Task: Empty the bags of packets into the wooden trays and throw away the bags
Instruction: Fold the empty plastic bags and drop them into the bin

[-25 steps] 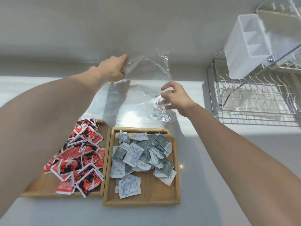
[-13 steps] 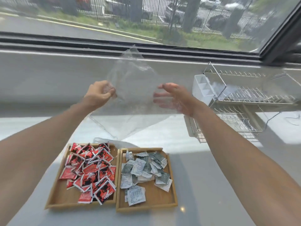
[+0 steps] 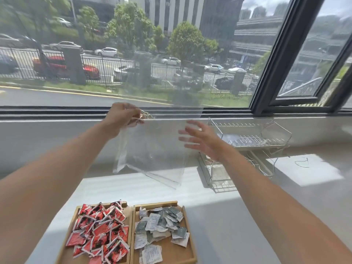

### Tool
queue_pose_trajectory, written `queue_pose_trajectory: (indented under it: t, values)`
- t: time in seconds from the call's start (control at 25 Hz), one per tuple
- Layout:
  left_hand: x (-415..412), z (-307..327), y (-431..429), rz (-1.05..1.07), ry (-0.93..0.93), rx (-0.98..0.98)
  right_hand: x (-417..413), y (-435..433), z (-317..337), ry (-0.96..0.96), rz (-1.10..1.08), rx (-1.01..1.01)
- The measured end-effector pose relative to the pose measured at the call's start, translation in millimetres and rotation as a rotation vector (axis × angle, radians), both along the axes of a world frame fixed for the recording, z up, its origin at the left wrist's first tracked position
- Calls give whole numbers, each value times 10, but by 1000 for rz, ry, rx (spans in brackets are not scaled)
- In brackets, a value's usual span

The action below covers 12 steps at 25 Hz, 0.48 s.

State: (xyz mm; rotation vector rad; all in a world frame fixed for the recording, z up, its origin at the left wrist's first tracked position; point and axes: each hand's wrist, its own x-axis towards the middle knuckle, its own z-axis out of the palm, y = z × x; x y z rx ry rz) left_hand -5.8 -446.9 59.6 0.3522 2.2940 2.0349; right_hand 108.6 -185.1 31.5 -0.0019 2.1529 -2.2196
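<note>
While your left hand pinches the empty clear bag by its top corner, the head view shows it hanging above and beyond the wooden trays, probably to confirm it is empty. Your right hand, fingers spread, holding nothing, hovers at its edge. Red packets and grey packets lie in the trays.

Bright daylight floods in through your window.
Sun patches glare on the counter; your right hand blurs, edges bow.
</note>
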Motion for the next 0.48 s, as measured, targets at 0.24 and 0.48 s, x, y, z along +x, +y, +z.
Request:
queue_pose_trajectory:
  t: [0.24, 0.48]
  values:
    - [602, 578, 428, -159, -80, 179, 620, 435, 560, 120, -116, 63]
    - [1130, 843, 389, -447, -76, 131, 1202, 913, 1125, 211, -110, -47]
